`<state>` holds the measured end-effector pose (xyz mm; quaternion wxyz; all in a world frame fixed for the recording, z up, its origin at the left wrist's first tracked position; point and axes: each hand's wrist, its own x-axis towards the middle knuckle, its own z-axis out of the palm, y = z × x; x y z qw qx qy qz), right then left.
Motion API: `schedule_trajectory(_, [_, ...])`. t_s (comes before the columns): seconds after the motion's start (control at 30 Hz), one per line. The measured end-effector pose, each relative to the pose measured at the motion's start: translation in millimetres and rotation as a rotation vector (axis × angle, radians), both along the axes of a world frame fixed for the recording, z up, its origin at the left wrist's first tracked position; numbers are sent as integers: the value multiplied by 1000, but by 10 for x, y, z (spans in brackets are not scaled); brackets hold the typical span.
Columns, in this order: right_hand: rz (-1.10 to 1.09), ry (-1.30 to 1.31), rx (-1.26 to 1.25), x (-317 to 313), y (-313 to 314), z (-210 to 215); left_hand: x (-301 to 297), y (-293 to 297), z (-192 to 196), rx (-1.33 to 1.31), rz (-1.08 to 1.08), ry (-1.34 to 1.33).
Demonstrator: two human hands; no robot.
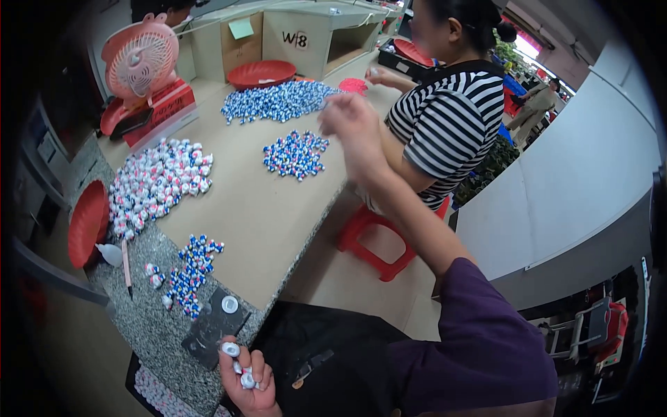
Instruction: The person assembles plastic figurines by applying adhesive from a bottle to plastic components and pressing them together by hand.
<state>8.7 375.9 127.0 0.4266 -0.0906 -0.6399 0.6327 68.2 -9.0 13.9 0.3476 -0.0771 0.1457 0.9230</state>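
Observation:
Low at the table's near edge, my left hand (248, 383) is closed around several small white figure-like pieces (248, 379), one of them held up at the fingertips. Beside it lies a dark slab (207, 332) with a white round piece (229, 304) on top. My right hand (353, 128) is raised far out over the table's right edge, its fingers bent and blurred; whether they hold anything does not show. Close to it is a heap of small blue-and-white pieces (295, 156). Another such heap (191, 274) lies nearer, behind the slab.
Larger white-and-pink pieces (163, 182) are heaped at left, with a red tray (89, 224), white bulb (110, 254) and pencil (127, 267) beside them. Farther back are a big blue-and-white heap (271, 102), red dish (261, 73) and pink fan (141, 59). A striped-shirted person (455, 115) works at right near a red stool (375, 243).

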Motion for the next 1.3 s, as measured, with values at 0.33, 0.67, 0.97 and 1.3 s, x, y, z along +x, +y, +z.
schedule_trajectory(0.33, [-1046, -420, 243, -1100, 2621, 0, -162, -113, 251, -154, -35, 73])
schedule_trajectory(0.67, [-1149, -562, 287, -1311, 3494, -159, -362, -85, 461, -129, 105, 128])
schedule_trajectory(0.97, [-992, -1050, 589, -1414, 3700, -174, -753, -493, 35, 205, -313, 131])
schedule_trajectory(1.3, [-1080, -565, 157, -1444, 3157, -22, -840, -217, 257, 235, -325, 332])
